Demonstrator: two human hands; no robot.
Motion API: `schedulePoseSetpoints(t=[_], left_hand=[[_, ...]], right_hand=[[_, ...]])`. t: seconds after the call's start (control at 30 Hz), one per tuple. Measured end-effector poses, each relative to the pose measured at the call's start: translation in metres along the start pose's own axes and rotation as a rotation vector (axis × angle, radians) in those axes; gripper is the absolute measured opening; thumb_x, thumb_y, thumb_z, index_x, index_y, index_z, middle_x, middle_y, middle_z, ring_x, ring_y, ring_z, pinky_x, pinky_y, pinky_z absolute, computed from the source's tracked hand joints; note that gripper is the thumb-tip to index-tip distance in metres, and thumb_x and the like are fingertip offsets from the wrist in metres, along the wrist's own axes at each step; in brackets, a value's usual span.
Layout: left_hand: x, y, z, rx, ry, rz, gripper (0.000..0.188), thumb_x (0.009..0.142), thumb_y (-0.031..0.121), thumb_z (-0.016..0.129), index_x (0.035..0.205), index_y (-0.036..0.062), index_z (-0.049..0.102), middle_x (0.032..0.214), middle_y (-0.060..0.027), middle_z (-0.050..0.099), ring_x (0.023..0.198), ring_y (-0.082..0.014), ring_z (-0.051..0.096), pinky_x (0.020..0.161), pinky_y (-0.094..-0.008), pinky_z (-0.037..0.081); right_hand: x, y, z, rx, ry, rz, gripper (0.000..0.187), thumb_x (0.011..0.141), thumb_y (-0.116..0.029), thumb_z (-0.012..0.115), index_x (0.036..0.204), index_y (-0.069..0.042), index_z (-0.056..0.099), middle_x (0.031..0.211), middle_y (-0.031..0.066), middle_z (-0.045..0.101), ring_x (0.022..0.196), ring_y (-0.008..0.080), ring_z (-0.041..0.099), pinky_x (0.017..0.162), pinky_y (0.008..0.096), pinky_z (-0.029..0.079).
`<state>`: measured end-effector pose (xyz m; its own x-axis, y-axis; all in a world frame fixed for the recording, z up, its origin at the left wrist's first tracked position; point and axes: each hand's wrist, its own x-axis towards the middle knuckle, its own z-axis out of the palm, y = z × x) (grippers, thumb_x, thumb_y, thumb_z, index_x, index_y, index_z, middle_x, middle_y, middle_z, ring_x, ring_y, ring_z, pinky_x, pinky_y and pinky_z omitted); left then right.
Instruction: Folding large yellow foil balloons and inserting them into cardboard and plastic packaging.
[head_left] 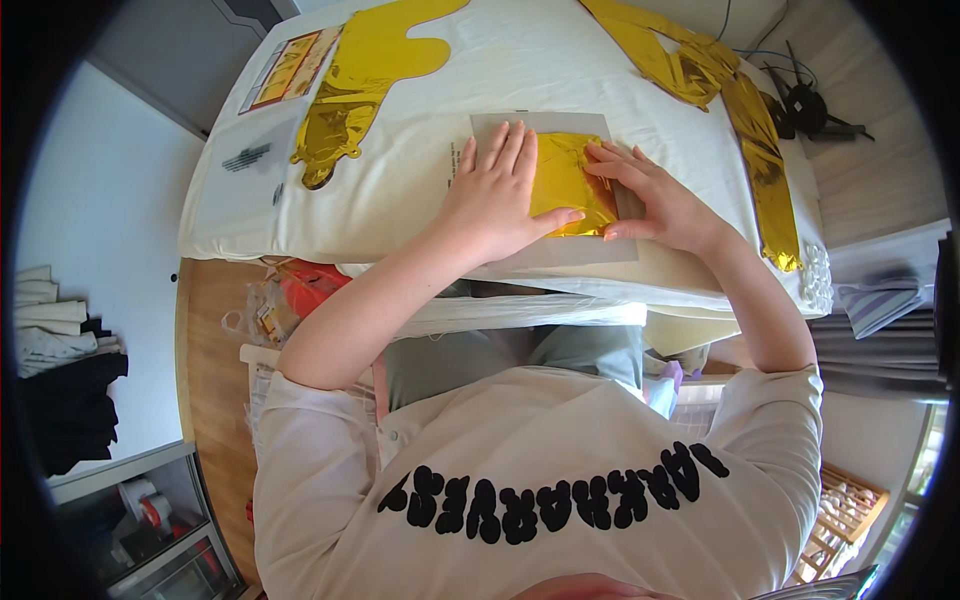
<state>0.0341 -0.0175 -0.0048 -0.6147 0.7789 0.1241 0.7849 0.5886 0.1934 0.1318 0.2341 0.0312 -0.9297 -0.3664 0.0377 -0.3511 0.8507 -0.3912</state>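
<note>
A folded sheet of shiny gold foil (572, 190), which looks like a flat foil balloon, lies on a flat greyish plastic bag (560, 254) at the table's near edge. My left hand (490, 195) rests flat over the left side of the foil, fingers stretched away from me and thumb across its near part. On the right side, my right hand (655, 195) touches the foil with its fingertips, thumb spread apart at the near right corner. Neither hand is closed around anything. The foil's left edge is hidden under my left hand.
The table has a white cloth (400, 180). Flat gold foil balloons lie at the far left (375, 70) and along the right side (760, 140). A transparent bag (245, 165) with a printed card (292, 68) is at left. A black object (805, 105) with cables stands far right.
</note>
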Motion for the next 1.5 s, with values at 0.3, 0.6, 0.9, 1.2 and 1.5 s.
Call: schedulePoseSetpoints(t=[0.3,0.6,0.9,1.2,1.5], left_hand=[[-0.001,-0.001,-0.007,-0.052,-0.048,0.036,0.118,0.089,0.082,0.048,0.160,-0.0066,0.017,0.167,-0.0244,0.020,0.158,-0.0354,0.014,0.126,-0.0555,0.014],[-0.007,-0.004,-0.014,-0.024,-0.114,0.109,0.124,0.083,0.083,0.056,0.161,-0.0049,0.017,0.168,-0.0242,0.019,0.158,-0.0360,0.011,0.126,-0.0580,0.009],[-0.006,-0.008,-0.015,-0.084,-0.122,0.127,0.123,0.086,0.084,0.051,0.161,-0.0049,0.012,0.168,-0.0246,0.017,0.159,-0.0365,0.009,0.126,-0.0575,0.007],[-0.009,-0.007,-0.028,-0.044,-0.230,0.168,0.120,0.088,0.079,0.054,0.162,-0.0047,0.010,0.169,-0.0251,0.011,0.159,-0.0375,0.005,0.126,-0.0583,0.006],[-0.008,-0.010,-0.026,-0.037,-0.248,0.170,0.119,0.088,0.078,0.055,0.162,-0.0041,0.010,0.170,-0.0258,0.008,0.159,-0.0373,0.003,0.126,-0.0585,0.004]], right_hand=[[0.002,-0.005,0.009,0.003,-0.026,0.000,0.090,0.084,-0.056,0.073,0.153,-0.010,0.038,0.163,0.0127,0.037,0.155,0.0352,0.024,0.128,0.0539,0.015],[0.001,-0.005,0.001,0.024,-0.066,-0.025,0.083,0.088,-0.051,0.073,0.153,-0.011,0.039,0.165,0.0137,0.033,0.156,0.0350,0.023,0.128,0.0536,0.014],[-0.004,-0.009,0.005,0.012,-0.044,-0.016,0.081,0.089,-0.052,0.072,0.151,-0.010,0.042,0.165,0.0145,0.033,0.156,0.0352,0.023,0.128,0.0549,0.013],[0.000,-0.004,0.001,0.028,-0.081,-0.045,0.083,0.088,-0.052,0.073,0.152,-0.011,0.041,0.165,0.0139,0.033,0.156,0.0339,0.022,0.128,0.0557,0.013],[0.002,-0.013,0.004,0.115,-0.039,0.035,0.077,0.090,-0.048,0.074,0.149,-0.009,0.045,0.163,0.0149,0.037,0.156,0.0337,0.024,0.128,0.0548,0.012]])
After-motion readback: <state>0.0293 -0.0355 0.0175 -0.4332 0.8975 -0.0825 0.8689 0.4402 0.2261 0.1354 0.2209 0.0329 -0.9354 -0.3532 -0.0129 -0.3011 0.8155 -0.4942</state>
